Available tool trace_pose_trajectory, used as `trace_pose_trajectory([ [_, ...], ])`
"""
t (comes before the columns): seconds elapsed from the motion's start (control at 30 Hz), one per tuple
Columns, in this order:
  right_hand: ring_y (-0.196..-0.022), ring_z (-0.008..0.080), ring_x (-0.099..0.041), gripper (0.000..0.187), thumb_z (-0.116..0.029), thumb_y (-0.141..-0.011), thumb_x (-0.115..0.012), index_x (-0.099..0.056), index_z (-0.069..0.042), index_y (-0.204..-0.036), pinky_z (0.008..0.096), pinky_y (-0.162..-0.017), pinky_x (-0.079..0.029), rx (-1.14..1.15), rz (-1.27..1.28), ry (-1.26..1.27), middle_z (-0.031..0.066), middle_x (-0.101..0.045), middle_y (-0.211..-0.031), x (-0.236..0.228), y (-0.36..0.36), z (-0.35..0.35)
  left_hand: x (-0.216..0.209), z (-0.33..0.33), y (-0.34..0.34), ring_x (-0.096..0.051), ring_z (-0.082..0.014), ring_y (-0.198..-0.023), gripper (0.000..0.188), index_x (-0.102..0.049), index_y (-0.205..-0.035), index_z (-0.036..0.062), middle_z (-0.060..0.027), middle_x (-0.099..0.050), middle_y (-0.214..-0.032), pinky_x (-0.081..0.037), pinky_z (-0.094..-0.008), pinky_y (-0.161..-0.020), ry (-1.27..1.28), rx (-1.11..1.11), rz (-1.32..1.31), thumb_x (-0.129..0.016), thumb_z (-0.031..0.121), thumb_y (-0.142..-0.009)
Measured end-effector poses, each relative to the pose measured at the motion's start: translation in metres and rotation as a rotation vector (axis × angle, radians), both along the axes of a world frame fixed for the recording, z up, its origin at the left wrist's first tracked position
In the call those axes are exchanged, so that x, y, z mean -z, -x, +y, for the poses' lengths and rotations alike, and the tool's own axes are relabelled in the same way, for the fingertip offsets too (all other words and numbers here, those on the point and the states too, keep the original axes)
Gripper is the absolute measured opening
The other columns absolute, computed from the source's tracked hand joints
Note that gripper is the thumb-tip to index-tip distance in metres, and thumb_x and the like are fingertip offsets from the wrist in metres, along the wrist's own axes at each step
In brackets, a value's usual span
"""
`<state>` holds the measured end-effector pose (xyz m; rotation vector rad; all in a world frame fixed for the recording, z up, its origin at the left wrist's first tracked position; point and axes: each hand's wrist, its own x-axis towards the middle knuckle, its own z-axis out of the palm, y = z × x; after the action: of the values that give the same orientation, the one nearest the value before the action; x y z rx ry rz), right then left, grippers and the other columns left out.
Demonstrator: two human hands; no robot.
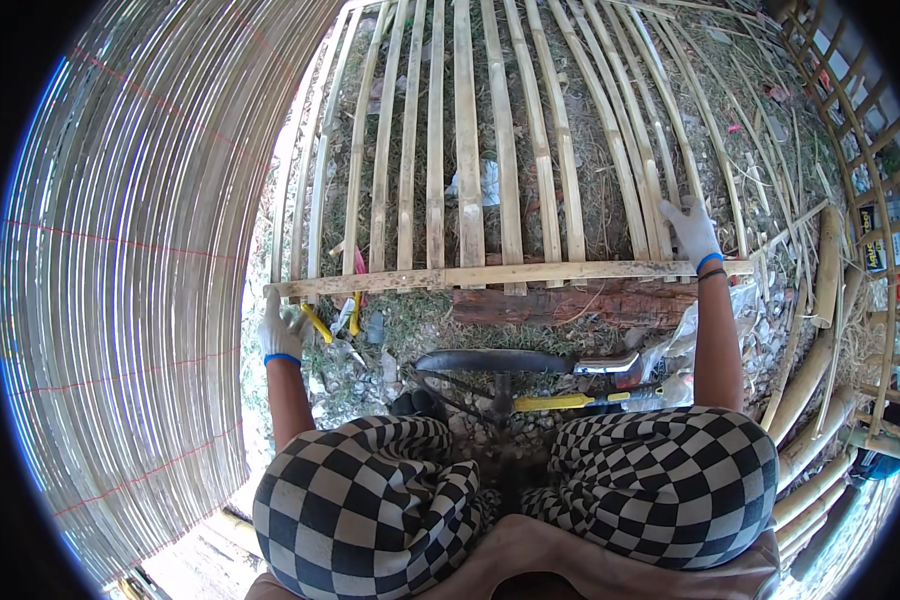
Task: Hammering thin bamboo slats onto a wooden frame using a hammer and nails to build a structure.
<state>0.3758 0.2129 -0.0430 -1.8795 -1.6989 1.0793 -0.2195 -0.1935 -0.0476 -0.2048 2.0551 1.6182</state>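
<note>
My feed shows bright daylight; the left edge of the ground (400, 326) burns out white beside the bamboo screen (140, 250), light leaking through it. The bamboo frame (468, 150) looks sharp. Dark shade sits between the checkered trousers (340, 500). Fisheye curvature bows the screen toward black corners.

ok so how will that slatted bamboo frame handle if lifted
The slatted bamboo frame would probably flex, given its long, thin slats. It looks light for its size, being mostly gaps, and may twist, since the near crossbar is narrow.
</note>
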Motion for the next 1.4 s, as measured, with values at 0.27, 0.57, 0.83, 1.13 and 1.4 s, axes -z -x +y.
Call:
trace_pose_trajectory([
  [0.27,-0.109,0.0265,-0.072,0.064,-0.055,-0.108,-0.060,-0.074,0.004,-0.127,0.0385,-0.097,-0.052,-0.064,-0.006,-0.135,0.0174,-0.079,-0.117,0.020,0.012,0.007,0.041,0.020,0.040,-0.055,-0.0360,-0.140,0.074,-0.047,-0.153,0.0031,-0.0232,-0.052,-0.152,-0.049,-0.0589,-0.115,-0.515,-0.233,-0.219,-0.059,0.060,-0.107],
  [0.57,-0.097,0.0439,-0.076,0.053,-0.046,-0.108,-0.059,-0.077,0.004,-0.114,0.0472,-0.087,-0.056,-0.064,-0.185,-0.317,0.0276,-0.077,-0.097,0.008,0.002,-0.007,-0.011,0.094,0.002,-0.052,-0.0081,-0.060,0.049,-0.064,-0.123,0.0082,-0.0046,-0.066,-0.099,-0.050,-0.0195,-0.056,-0.512,-0.464,-0.037,-0.043,0.051,-0.113],
  [0.83,-0.103,0.0468,-0.074,0.049,-0.041,-0.107,-0.061,-0.076,0.005,-0.115,0.0499,-0.089,-0.056,-0.050,-0.207,-0.327,0.0301,-0.076,-0.105,-0.014,0.050,-0.051,0.042,0.043,0.095,-0.070,-0.0267,-0.101,0.052,-0.061,-0.142,0.0053,-0.0194,-0.067,-0.131,-0.065,-0.0443,-0.091,-0.535,-0.396,0.092,-0.038,0.043,-0.113],
  [1.13,-0.106,0.0534,-0.069,0.056,-0.049,-0.105,-0.061,-0.073,0.006,-0.104,0.0576,-0.093,-0.053,-0.082,-0.237,-0.292,0.0353,-0.073,-0.106,-0.001,0.080,-0.044,0.084,0.013,0.170,-0.066,-0.0330,-0.119,0.059,-0.058,-0.146,0.0078,-0.0192,-0.064,-0.137,-0.057,-0.0528,-0.106,-0.505,-0.304,0.068,-0.037,0.051,-0.113],
  [1.4,-0.104,0.0537,-0.073,0.058,-0.049,-0.103,-0.063,-0.064,0.004,-0.126,0.0616,-0.092,-0.057,-0.107,-0.471,-0.276,0.0366,-0.074,-0.107,-0.006,0.086,-0.049,0.069,0.007,0.109,-0.062,-0.0298,-0.114,0.043,-0.059,-0.134,0.0085,-0.0132,-0.064,-0.127,-0.052,-0.0523,-0.102,-0.480,-0.168,0.005,-0.058,0.046,-0.112],
])
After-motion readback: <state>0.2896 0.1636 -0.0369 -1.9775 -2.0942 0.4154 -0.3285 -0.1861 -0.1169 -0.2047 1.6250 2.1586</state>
